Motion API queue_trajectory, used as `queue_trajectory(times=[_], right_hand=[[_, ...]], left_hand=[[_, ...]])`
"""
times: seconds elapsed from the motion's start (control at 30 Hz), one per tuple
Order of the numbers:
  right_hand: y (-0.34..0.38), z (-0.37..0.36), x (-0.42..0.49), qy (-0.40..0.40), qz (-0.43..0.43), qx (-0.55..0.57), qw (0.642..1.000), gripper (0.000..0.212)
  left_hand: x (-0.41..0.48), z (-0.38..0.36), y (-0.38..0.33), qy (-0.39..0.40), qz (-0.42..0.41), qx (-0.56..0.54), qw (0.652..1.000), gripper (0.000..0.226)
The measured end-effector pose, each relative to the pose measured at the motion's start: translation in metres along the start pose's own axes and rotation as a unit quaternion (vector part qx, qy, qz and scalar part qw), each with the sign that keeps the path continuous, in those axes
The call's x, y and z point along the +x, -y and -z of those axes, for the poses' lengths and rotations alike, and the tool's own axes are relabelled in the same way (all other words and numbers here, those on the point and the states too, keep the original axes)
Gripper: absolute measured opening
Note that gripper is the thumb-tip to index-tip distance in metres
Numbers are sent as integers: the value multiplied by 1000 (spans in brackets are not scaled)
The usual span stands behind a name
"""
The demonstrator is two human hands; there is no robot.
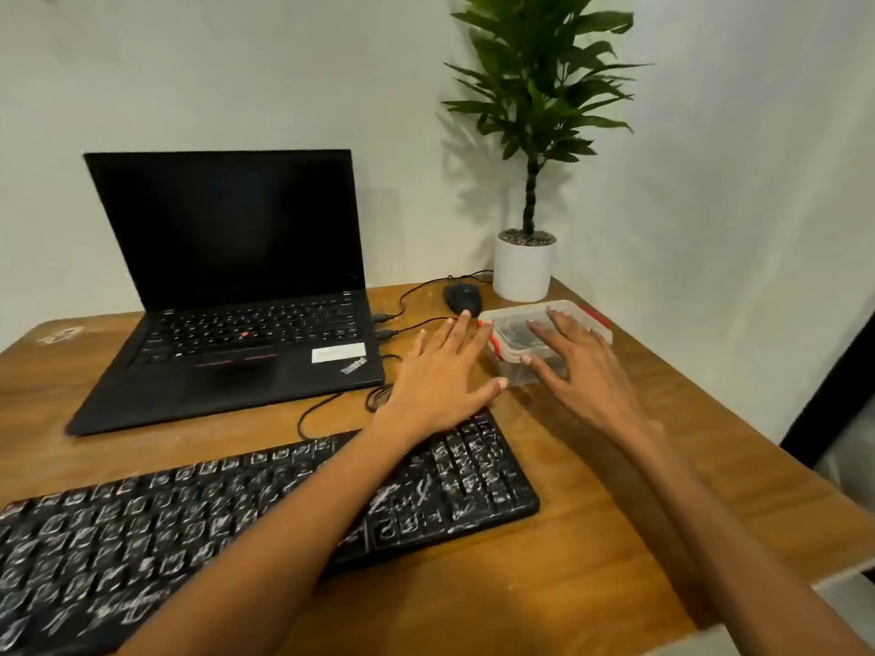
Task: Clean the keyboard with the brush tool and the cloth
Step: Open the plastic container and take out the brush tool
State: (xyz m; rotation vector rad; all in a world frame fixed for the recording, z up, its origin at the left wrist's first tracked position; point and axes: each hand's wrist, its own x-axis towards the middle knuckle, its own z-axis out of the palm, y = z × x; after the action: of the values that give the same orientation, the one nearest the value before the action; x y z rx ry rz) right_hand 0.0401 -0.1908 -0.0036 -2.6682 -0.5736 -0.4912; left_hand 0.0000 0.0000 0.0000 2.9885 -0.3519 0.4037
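A black keyboard (199,518) smeared with white dust lies across the near left of the wooden table (592,537). Behind its right end stands a clear plastic box (511,324) with a red-clipped lid and dark contents that I cannot make out. My left hand (440,371) hovers open just left of the box, fingers spread, its forearm crossing over the keyboard. My right hand (577,366) is open with its fingers spread over the box's lid and front; whether they touch it is unclear. No brush or cloth shows in the open.
An open black laptop (227,286) with a dark screen sits at the back left. A black mouse (463,298) and its cables lie behind the box. A potted plant in a white pot (523,267) stands in the back corner. The table edge runs close on the right.
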Motion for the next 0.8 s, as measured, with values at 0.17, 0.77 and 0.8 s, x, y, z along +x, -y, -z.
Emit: queue_trajectory(times=[0.17, 0.77, 0.8], right_hand=[[-31, 2, 21, -10, -40, -20, 999, 61], [-76, -17, 60, -133, -256, 410, 865, 22], [-79, -18, 62, -133, -262, 418, 860, 21]], left_hand=[[34, -6, 0, 9, -1, 9, 1000, 69], [63, -23, -8, -95, 168, -429, 883, 26], [64, -23, -10, -81, 198, -490, 845, 25]])
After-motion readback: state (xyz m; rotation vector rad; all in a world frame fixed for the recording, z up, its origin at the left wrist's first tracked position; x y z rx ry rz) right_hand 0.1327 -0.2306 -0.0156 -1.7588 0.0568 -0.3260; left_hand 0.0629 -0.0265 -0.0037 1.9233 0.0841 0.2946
